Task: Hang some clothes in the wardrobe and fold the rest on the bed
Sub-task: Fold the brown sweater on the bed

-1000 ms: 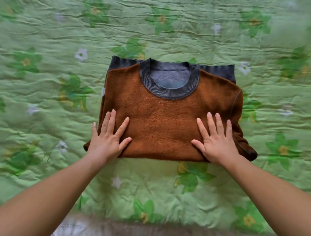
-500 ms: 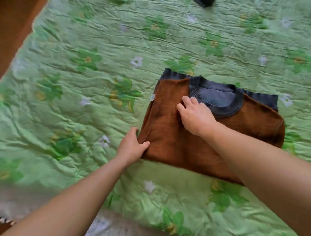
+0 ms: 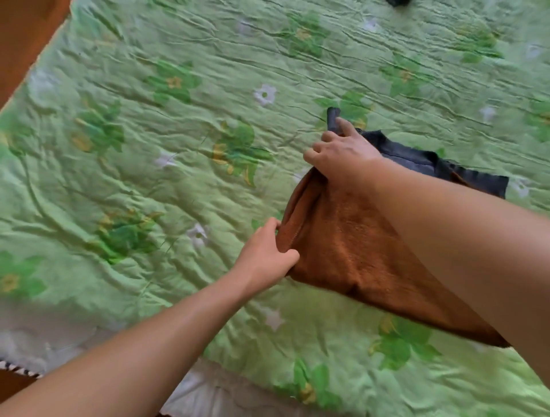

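Observation:
A folded brown sweater (image 3: 354, 244) with a dark grey collar and hem lies at the right of the bed, on the green flowered quilt (image 3: 178, 154). My left hand (image 3: 266, 253) pinches the sweater's near-left corner, thumb on top and fingers under the edge. My right hand (image 3: 342, 154) reaches across and grips the far-left corner by the grey ribbing, raising that edge off the quilt. My right forearm covers much of the sweater's right side.
A wooden bed frame or piece of furniture (image 3: 26, 38) shows at the top left. A dark item (image 3: 397, 2) peeks in at the quilt's far edge. The bed's near edge with white sheet (image 3: 208, 396) runs along the bottom.
Both hands went from pressing flat on the sweater to gripping its left edge. The right hand crossed over to the far-left corner and that edge now lifts. The view swung left.

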